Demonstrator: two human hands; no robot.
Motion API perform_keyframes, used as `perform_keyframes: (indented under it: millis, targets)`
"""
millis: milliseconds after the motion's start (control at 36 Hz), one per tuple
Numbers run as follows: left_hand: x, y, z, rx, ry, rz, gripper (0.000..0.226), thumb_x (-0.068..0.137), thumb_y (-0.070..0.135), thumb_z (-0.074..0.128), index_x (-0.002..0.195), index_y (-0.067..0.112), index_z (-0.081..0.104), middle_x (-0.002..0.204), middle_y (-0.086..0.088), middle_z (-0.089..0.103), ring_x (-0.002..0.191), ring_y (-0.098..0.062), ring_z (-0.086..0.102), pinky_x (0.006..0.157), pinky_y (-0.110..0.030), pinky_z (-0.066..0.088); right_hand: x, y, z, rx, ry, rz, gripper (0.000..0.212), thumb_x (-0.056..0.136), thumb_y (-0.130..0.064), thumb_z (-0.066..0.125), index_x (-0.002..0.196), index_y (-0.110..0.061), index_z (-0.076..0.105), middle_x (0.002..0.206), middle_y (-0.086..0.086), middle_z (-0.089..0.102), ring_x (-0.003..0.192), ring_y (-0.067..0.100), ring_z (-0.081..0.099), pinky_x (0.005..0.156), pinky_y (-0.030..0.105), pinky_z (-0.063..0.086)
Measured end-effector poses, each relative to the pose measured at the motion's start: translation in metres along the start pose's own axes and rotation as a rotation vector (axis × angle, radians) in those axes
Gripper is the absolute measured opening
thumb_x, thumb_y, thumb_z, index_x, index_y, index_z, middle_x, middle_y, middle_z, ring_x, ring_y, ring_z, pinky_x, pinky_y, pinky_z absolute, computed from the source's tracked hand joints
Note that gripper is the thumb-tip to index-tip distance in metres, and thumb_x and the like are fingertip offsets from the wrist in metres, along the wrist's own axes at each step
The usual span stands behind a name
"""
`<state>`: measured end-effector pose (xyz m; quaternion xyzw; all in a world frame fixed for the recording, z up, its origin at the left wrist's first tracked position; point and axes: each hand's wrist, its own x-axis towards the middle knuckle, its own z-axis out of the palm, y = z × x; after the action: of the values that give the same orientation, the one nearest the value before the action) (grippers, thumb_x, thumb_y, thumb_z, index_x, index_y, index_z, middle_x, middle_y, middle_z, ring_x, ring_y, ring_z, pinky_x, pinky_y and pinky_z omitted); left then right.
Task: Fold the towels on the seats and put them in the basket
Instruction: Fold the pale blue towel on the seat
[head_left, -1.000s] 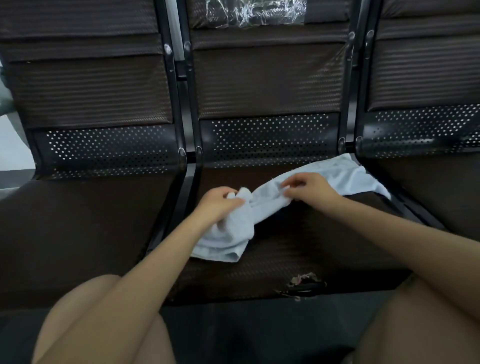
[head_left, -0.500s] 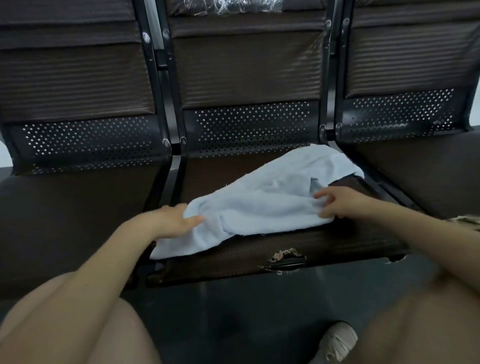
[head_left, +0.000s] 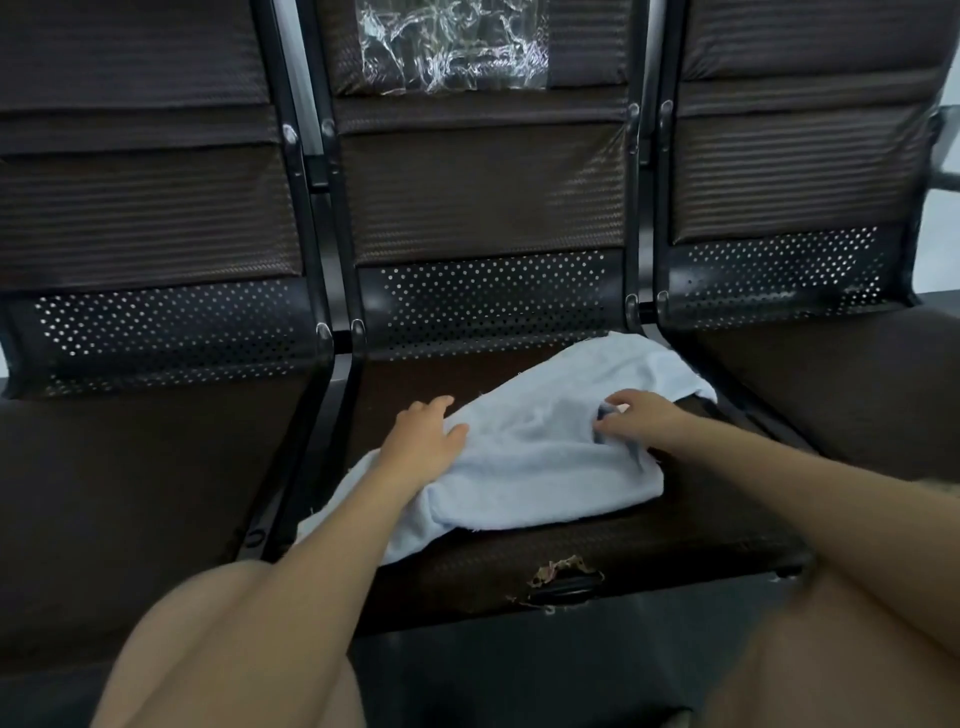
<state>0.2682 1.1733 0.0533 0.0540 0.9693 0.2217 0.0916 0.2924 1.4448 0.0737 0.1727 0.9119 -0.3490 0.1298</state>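
Observation:
A pale blue towel (head_left: 540, 467) lies spread and rumpled across the middle seat (head_left: 691, 540), running from the back right corner to the front left edge. My left hand (head_left: 423, 441) rests flat on the towel's left part with its fingers straight and spread. On the right part, my right hand (head_left: 641, 415) has its fingers curled and pinches a fold of the cloth. No basket is in view.
Three dark padded seats stand in a row with perforated metal backs and black frame bars between them. The left seat (head_left: 145, 493) and the right seat (head_left: 852, 395) are bare. The middle seat's front edge has a torn spot (head_left: 563, 571). My knees fill the bottom corners.
The bunched towel was pulled open and spread over the seat. My left hand has moved from the towel's left edge onto its top, and my right hand has shifted a little inward.

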Motion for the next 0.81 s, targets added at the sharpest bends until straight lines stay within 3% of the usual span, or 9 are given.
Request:
perform_keyframes:
  millis: [111, 194, 278, 361, 500, 528, 639, 750, 806]
  targets:
    - [0.010, -0.003, 0.006, 0.090, -0.036, -0.008, 0.063, 0.095, 0.046, 0.048, 0.150, 0.023, 0.028, 0.144, -0.012, 0.042, 0.131, -0.032, 0.039, 0.106, -0.042, 0.037, 0.007, -0.001, 0.012, 0.104, 0.051, -0.048, 0.059, 0.090, -0.023, 0.062, 0.145, -0.015, 0.040, 0.139, 0.011, 0.050, 0.124, 0.028, 0.048, 0.094, 0.029, 0.039]
    - [0.015, -0.001, 0.007, 0.064, -0.070, -0.010, 0.065, 0.093, 0.043, 0.054, 0.150, 0.023, 0.029, 0.143, -0.011, 0.041, 0.128, -0.030, 0.043, 0.103, -0.038, 0.040, 0.015, 0.002, 0.016, 0.179, 0.072, -0.029, 0.053, 0.091, -0.024, 0.060, 0.141, -0.013, 0.046, 0.136, 0.011, 0.052, 0.123, 0.028, 0.050, 0.099, 0.032, 0.040]
    - [0.019, 0.007, 0.009, -0.107, -0.123, -0.009, 0.063, 0.091, 0.032, 0.058, 0.148, 0.020, 0.034, 0.144, -0.008, 0.044, 0.127, -0.025, 0.048, 0.101, -0.033, 0.042, 0.024, 0.004, 0.015, 0.232, 0.101, -0.008, 0.028, 0.088, -0.021, 0.057, 0.102, 0.000, 0.069, 0.106, 0.016, 0.068, 0.098, 0.025, 0.061, 0.090, 0.038, 0.049]
    - [0.019, 0.018, 0.005, -0.324, -0.058, -0.004, 0.053, 0.092, 0.023, 0.058, 0.143, 0.018, 0.044, 0.144, -0.004, 0.047, 0.126, -0.021, 0.049, 0.099, -0.028, 0.041, 0.031, -0.003, 0.015, 0.227, 0.085, -0.016, 0.019, 0.083, -0.026, 0.061, 0.076, -0.009, 0.067, 0.080, 0.009, 0.063, 0.081, 0.018, 0.059, 0.076, 0.034, 0.052]
    - [0.013, 0.023, -0.038, -0.580, 0.294, 0.029, 0.036, 0.091, 0.013, 0.057, 0.126, 0.019, 0.061, 0.119, 0.000, 0.062, 0.083, -0.004, 0.056, 0.063, -0.007, 0.041, 0.039, -0.029, 0.017, 0.240, 0.072, -0.088, 0.020, 0.085, -0.026, 0.069, 0.103, -0.018, 0.073, 0.099, -0.002, 0.068, 0.094, 0.014, 0.061, 0.080, 0.024, 0.046]
    - [0.011, 0.022, -0.048, -0.597, 0.349, 0.043, 0.035, 0.091, 0.012, 0.057, 0.124, 0.019, 0.063, 0.116, 0.003, 0.062, 0.084, -0.001, 0.056, 0.062, -0.003, 0.038, 0.041, -0.035, 0.019, 0.270, 0.065, -0.117, 0.020, 0.086, -0.021, 0.068, 0.105, -0.017, 0.073, 0.095, -0.001, 0.068, 0.090, 0.013, 0.062, 0.078, 0.023, 0.047]
    - [-0.007, 0.011, -0.085, -0.669, 0.527, 0.036, 0.033, 0.092, 0.012, 0.054, 0.122, 0.022, 0.064, 0.112, 0.014, 0.057, 0.103, -0.001, 0.052, 0.079, -0.006, 0.036, 0.035, -0.048, 0.026, 0.415, -0.035, -0.202, 0.020, 0.088, -0.002, 0.063, 0.103, -0.010, 0.073, 0.062, -0.001, 0.064, 0.046, 0.000, 0.054, 0.046, 0.015, 0.042]
    - [-0.028, -0.007, -0.111, -0.735, 0.604, -0.013, 0.030, 0.092, 0.014, 0.053, 0.116, 0.029, 0.065, 0.108, 0.013, 0.058, 0.095, 0.003, 0.052, 0.079, -0.014, 0.040, 0.023, -0.049, 0.029, 0.440, -0.185, -0.251, 0.021, 0.087, -0.003, 0.064, 0.105, -0.010, 0.072, 0.089, 0.013, 0.072, 0.078, 0.017, 0.062, 0.067, 0.028, 0.049]
    - [-0.033, -0.014, -0.115, -0.737, 0.566, -0.045, 0.030, 0.093, 0.018, 0.055, 0.119, 0.029, 0.064, 0.114, 0.009, 0.058, 0.103, -0.006, 0.053, 0.088, -0.024, 0.043, 0.017, -0.050, 0.027, 0.412, -0.194, -0.261, 0.020, 0.089, -0.005, 0.063, 0.106, -0.012, 0.071, 0.088, 0.008, 0.069, 0.077, 0.015, 0.059, 0.063, 0.023, 0.049]
